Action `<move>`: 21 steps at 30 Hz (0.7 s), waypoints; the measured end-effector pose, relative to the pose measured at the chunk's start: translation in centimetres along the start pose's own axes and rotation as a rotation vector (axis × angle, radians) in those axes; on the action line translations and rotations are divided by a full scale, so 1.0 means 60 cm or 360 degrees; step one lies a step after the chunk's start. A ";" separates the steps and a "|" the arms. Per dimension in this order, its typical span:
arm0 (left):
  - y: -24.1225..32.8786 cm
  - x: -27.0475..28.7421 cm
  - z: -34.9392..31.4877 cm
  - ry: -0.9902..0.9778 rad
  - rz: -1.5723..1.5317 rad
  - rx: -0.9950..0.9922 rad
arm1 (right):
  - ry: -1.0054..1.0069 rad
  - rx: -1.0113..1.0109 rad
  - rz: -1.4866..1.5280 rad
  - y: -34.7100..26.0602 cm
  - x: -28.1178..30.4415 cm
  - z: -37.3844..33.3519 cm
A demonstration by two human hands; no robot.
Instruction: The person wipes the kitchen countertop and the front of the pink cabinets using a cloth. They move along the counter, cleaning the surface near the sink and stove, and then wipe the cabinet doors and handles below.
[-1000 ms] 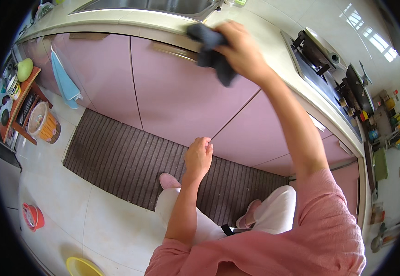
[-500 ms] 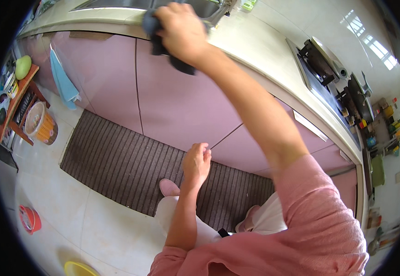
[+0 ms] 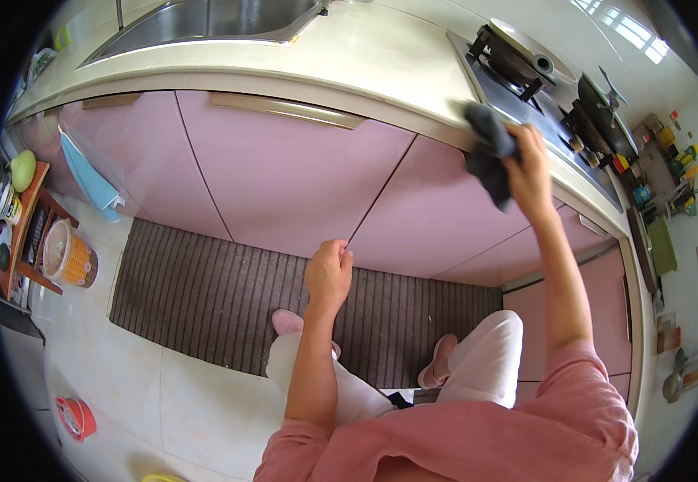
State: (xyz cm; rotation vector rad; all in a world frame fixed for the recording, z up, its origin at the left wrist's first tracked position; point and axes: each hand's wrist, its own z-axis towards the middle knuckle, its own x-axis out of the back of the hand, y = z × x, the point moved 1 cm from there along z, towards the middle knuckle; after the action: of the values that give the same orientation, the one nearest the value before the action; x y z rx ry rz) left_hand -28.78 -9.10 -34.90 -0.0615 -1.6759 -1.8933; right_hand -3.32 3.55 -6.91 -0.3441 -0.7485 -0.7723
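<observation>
A dark grey cloth [image 3: 487, 153], bunched and slightly blurred, hangs from my right hand [image 3: 530, 170], whose fingers are closed around it. That hand is at the front edge of the cream countertop [image 3: 381, 60], beside the stove [image 3: 517, 96]. Whether the cloth touches the edge, I cannot tell. My left hand [image 3: 329, 277] hovers low in front of the pink cabinet doors [image 3: 284, 177], above the striped mat. Its fingers are curled in, and I see nothing in them.
A steel sink [image 3: 204, 20] is set into the counter at the left. Pans [image 3: 606, 120] stand on the stove. A light blue cloth [image 3: 90, 177] hangs from a cabinet. On the floor are a ribbed brown mat [image 3: 188, 281], an orange basket [image 3: 71, 257] and a red bucket [image 3: 75, 419].
My right hand has carried the dark cloth rightward, from the sink's front edge to beside the stove. The view has shifted right too. My left hand stays low, its fingers curled more tightly.
</observation>
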 end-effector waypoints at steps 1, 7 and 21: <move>0.005 -0.007 0.001 -0.0030 0.0007 -0.0022 | 0.0017 -0.0092 -0.0002 0.030 0.028 -0.028; 0.011 -0.036 0.010 -0.0026 -0.0042 -0.0016 | -0.0134 -0.0211 0.0168 0.015 0.014 0.008; 0.013 -0.123 0.025 -0.0285 0.0193 -0.0025 | 0.0024 0.0106 0.0142 0.050 -0.001 -0.022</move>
State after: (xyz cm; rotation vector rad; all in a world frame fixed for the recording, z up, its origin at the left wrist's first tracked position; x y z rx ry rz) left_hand -22.89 -4.78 -36.96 -0.3402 -1.7319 -1.8556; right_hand -0.48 4.89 -7.92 -0.3090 -0.7384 -0.6636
